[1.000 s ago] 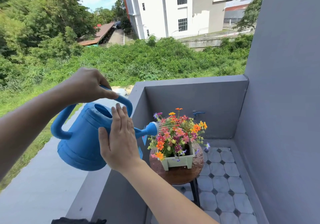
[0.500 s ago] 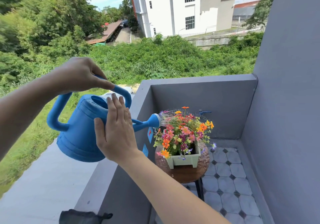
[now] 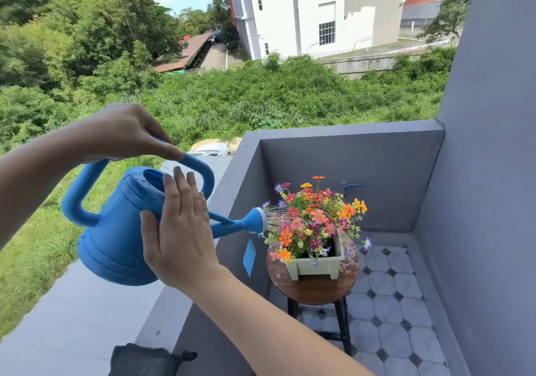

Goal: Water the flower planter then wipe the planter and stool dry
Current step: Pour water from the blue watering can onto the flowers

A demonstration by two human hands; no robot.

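A blue watering can (image 3: 116, 230) is tilted toward the right, and thin streams of water spray from its rose (image 3: 258, 219) onto the flowers (image 3: 313, 219). My left hand (image 3: 121, 131) is closed around the can's top handle. My right hand (image 3: 182, 230) lies flat against the can's side, fingers spread. The flowers fill a pale green square planter (image 3: 316, 265), which stands on a round brown wooden stool (image 3: 313, 288) with black legs. Wet patches show on the stool top.
A grey balcony wall (image 3: 348, 172) with a flat ledge encloses a tiled floor (image 3: 385, 303). A blue tap (image 3: 349, 187) sticks out of the far wall behind the flowers. A dark cloth (image 3: 145, 361) lies on the near ledge. A tall grey wall stands at the right.
The can has tipped a little further and its rose has dropped lower against the flowers. The camera has shifted, so the dark cloth on the ledge shows more.
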